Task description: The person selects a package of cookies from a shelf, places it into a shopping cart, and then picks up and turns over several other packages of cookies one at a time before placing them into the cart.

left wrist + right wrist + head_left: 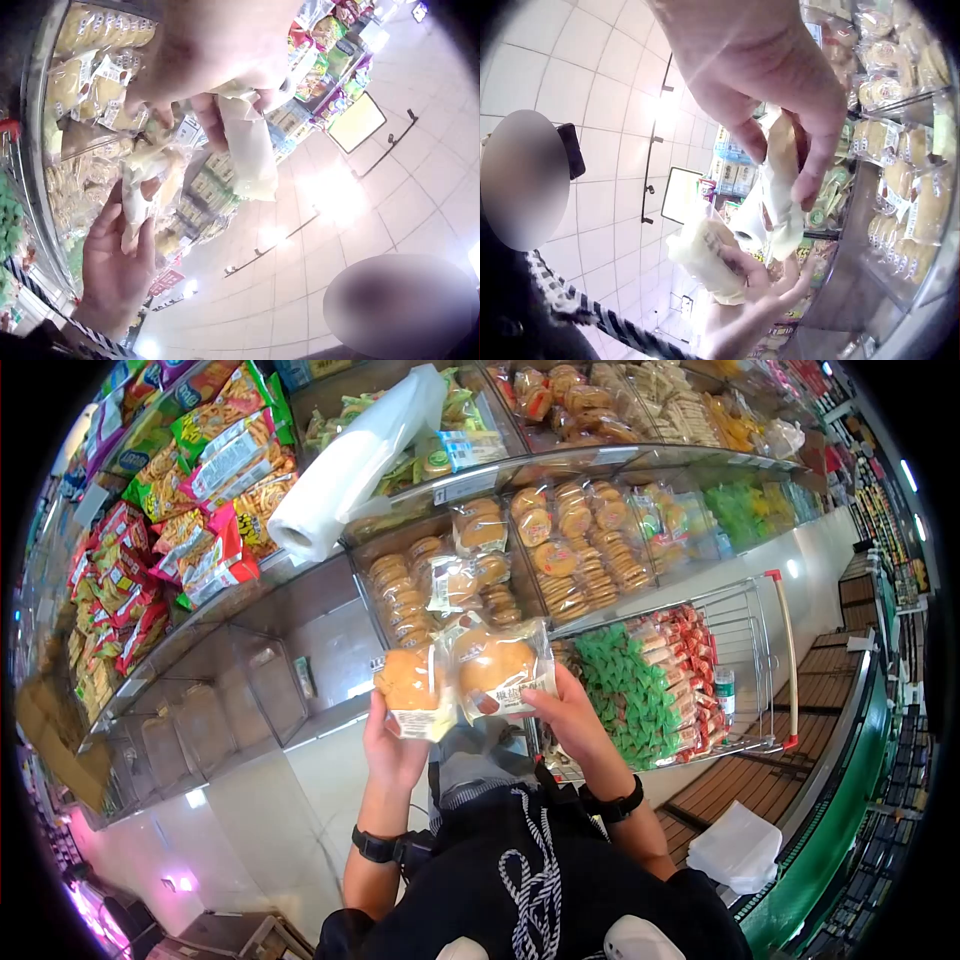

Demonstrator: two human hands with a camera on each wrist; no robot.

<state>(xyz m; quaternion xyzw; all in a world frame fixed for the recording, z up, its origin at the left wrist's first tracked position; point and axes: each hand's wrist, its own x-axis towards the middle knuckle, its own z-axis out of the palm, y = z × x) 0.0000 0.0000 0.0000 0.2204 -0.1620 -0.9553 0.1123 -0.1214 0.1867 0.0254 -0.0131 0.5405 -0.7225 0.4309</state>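
Observation:
Two wrapped round golden cookies are held side by side in front of the body, over the near edge of the shelf. My left hand (393, 750) grips the left packaged cookie (405, 678), thumb along its side; its pale wrapper (251, 150) shows edge-on in the left wrist view. The right packaged cookie (493, 660), with dark printed characters, is pinched by my right hand (572, 718). In the right wrist view, fingers (817, 161) curl round its edge. The two wrappers overlap slightly in the head view.
Clear bins of stacked packaged cookies (590, 550) stand ahead. A plastic bag roll (350, 470) lies across the upper shelf. Bagged snacks (215, 490) fill the left display. A wire cart (790, 660) at right holds green and red packets (640, 690). White bags (735, 848) lie lower right.

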